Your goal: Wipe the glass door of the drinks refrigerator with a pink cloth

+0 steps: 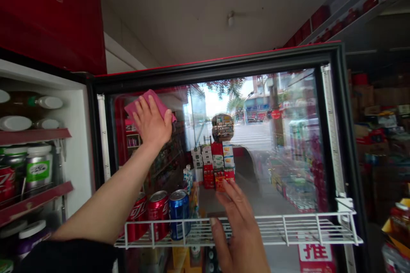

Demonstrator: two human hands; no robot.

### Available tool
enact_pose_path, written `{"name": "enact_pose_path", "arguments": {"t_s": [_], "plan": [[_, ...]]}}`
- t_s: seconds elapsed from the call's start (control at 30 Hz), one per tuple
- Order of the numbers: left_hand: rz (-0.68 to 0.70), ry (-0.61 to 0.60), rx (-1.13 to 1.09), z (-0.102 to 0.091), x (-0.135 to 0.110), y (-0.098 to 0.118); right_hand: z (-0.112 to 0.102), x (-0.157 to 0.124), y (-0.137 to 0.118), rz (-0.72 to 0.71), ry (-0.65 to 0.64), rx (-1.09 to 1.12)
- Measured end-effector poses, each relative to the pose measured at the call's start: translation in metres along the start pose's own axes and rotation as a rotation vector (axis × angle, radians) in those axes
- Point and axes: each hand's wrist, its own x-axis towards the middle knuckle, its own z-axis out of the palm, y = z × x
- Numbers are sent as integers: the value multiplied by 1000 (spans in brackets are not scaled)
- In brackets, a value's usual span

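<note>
My left hand (152,121) presses a pink cloth (141,104) flat against the upper left of the open fridge door's glass (272,145). Its fingers lie stretched over the cloth. My right hand (238,228) is open, fingers spread, resting against the glass just above the white wire door rack (288,228), with the thumb at the rack's rail. At the left end of the rack stand two red cans (157,213) and one blue can (179,212).
The fridge interior (35,158) at the left holds bottles and cans on red shelves. The door's black frame (342,136) stands at the right, with shop shelves of goods (384,136) beyond it. A red sign (51,13) tops the fridge.
</note>
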Motion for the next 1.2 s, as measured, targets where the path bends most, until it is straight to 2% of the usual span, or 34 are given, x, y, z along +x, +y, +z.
{"name": "enact_pose_path", "arguments": {"t_s": [0.07,0.17,0.27,0.33,0.47,0.57,0.63,0.73,0.83,0.9,0.97,1.07,1.2], "plan": [[97,-23,5,9,-9,33,-6,7,3,12,27,32],[378,-107,17,22,-31,79,-13,16,6,13,47,59],[557,-176,64,27,-45,100,-23,19,15,-13,39,62],[530,-183,92,24,-42,98,-31,17,27,-47,27,57],[197,-69,79,17,-13,79,-48,11,55,-42,25,46],[97,16,47,17,8,80,-58,10,70,21,66,56],[105,32,28,20,11,93,-61,11,77,39,79,70],[176,-25,38,29,2,128,-61,10,84,31,67,96],[336,-97,77,39,-16,163,-57,8,88,5,43,126],[432,-122,87,45,-26,176,-55,6,91,-14,28,142],[473,-132,91,47,-32,176,-54,4,93,-9,32,151],[430,-130,82,42,-32,156,-57,3,100,-10,30,145],[188,-29,46,34,-22,124,-58,-1,112,-17,3,144]]}}
